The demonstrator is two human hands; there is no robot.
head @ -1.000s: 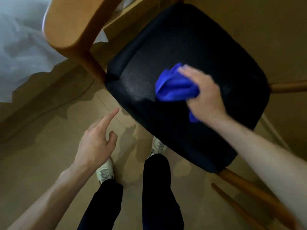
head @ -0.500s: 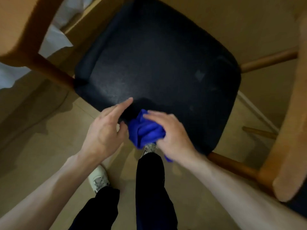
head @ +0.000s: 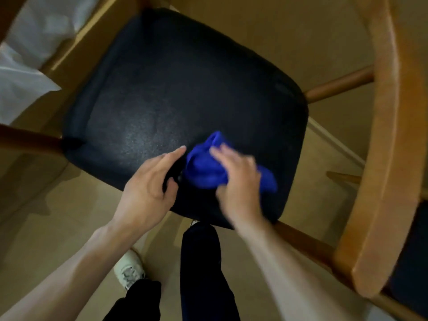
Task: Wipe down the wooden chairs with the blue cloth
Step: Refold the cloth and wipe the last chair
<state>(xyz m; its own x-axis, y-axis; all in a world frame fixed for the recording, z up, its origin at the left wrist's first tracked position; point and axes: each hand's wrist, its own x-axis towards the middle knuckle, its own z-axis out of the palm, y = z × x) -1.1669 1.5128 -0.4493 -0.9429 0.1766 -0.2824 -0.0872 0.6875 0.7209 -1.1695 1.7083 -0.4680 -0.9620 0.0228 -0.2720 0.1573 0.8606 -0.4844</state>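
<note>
The right hand is gripping the bunched blue cloth, fingers curling over the top of the wad and pressing it onto the black padded seat, near the seat's front edge at about 5 o'clock from its middle. A loose tail of cloth is trailing out at 3 o'clock of the hand. The hand is blurring, so exact finger placement is hard to tell.

The cloth is looking soft, light and limp; it will likely fold and slip under the palm, so holding it as a gathered wad with the palm bearing down seems the best hold, rather than pinching a corner. The seat's pebbled surface will probably drag on it slightly.

The left hand is lying at 9 o'clock of the cloth, just beside it, index finger stretching toward it and the other fingers loosely bent, holding nothing. Both forearms are reaching up from 6 o'clock.

Beyond, a second chair's wooden backrest is curving at 3 o'clock, wooden rungs are crossing beneath, and white fabric is hanging at 10 o'clock.
</note>
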